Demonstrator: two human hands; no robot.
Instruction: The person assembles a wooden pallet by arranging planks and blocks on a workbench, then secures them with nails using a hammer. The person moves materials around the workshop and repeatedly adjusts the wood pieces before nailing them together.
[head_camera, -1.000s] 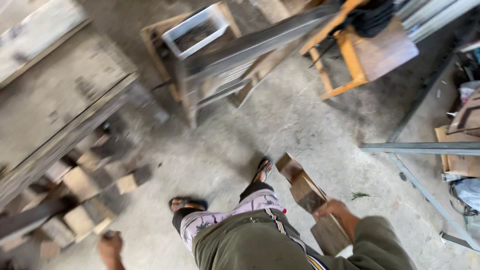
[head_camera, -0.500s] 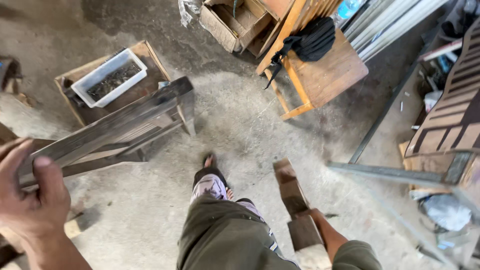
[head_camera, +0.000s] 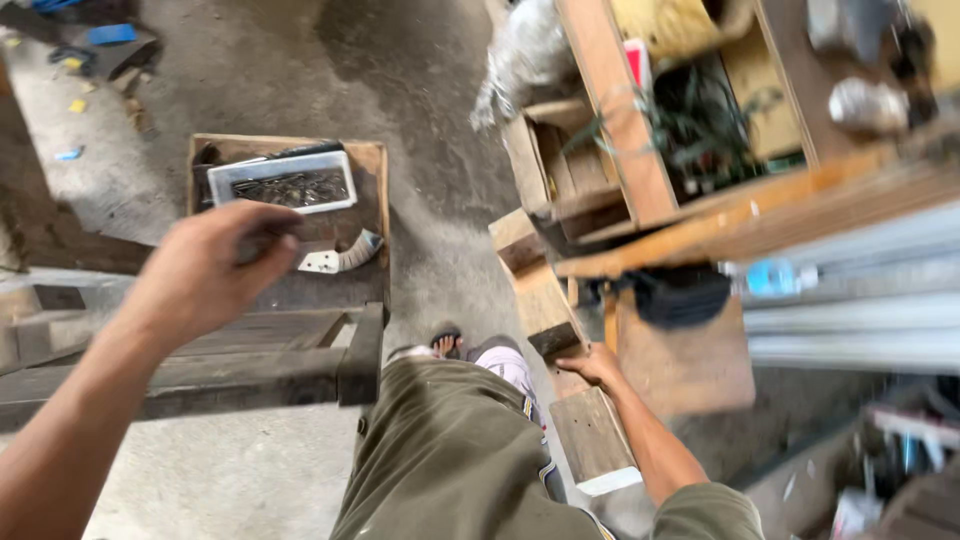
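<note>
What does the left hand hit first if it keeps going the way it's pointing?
Probably the white tray of dark small parts in the shallow wooden box. The left hand points up-frame at it with fingers curled, but it is raised above the floor, so depth is unclear.

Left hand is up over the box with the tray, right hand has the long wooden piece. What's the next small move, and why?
Probably lower the left hand to the white tray: it hovers just short of it, fingers curled. The right hand already grips the wooden piece beside the leg, so it need not shift.
</note>
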